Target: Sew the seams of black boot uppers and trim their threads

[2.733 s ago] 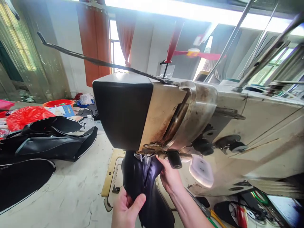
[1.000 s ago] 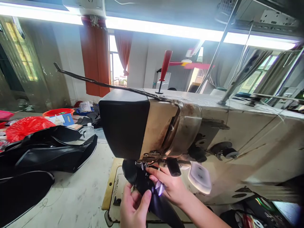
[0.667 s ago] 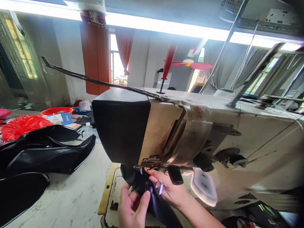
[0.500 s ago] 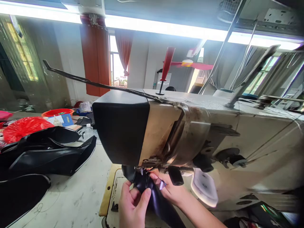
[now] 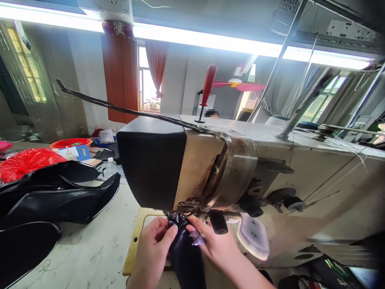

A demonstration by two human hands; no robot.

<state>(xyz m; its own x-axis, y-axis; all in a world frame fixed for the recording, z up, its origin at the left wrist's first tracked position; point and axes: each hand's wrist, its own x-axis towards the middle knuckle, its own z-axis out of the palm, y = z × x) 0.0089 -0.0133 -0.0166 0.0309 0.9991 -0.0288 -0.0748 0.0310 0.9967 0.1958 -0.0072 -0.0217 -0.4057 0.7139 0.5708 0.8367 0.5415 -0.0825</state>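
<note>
Material (image 5: 188,255), black and glossy, lies beneath machine head (image 5: 197,170); left hand (image 5: 152,245) pinches its edge, right hand (image 5: 218,245) touches opposite side, fingers bent, grip unclear.

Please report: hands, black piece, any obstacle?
Left hand pinching black piece. Right hand at its edge, gripping shiny object. Sewing machine head overhangs far end.

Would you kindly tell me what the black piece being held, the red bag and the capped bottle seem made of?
Black piece: probably leather or imitation leather; smooth, softly glossy, with supple bends.
Red bag: thin, shiny plastic film, judging by its crinkles and glints.
Bottle: likely clear plastic, being see-through, though glass is possible.
</note>
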